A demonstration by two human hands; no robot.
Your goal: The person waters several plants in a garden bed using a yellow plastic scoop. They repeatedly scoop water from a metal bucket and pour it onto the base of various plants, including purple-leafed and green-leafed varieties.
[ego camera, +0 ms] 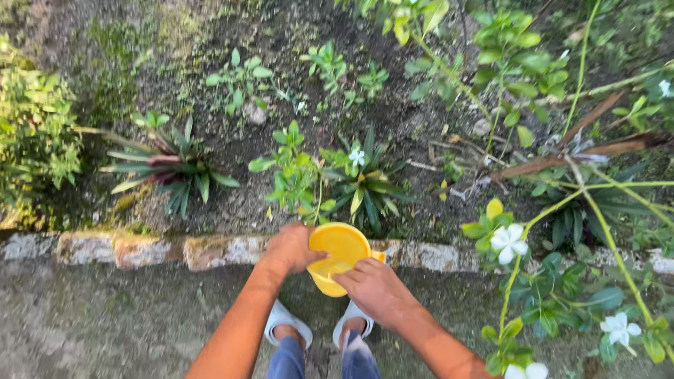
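Two hands are holding a yellow bucket (338, 256) over a stone border.

Left hand (291, 249) is gripping the bucket's left rim with fingers curled over the edge, while the right hand (375, 289) is clasping the near right side, fingers wrapped against the wall — both closed on it. The bucket is hanging tilted just above the stone edging (140, 249), in front of a spiky green plant with a white flower (357, 157). White sandals (284, 319) are showing below, on the mossy paved ground (105, 316) — a white-flowered shrub (509, 240) is standing just to the right.
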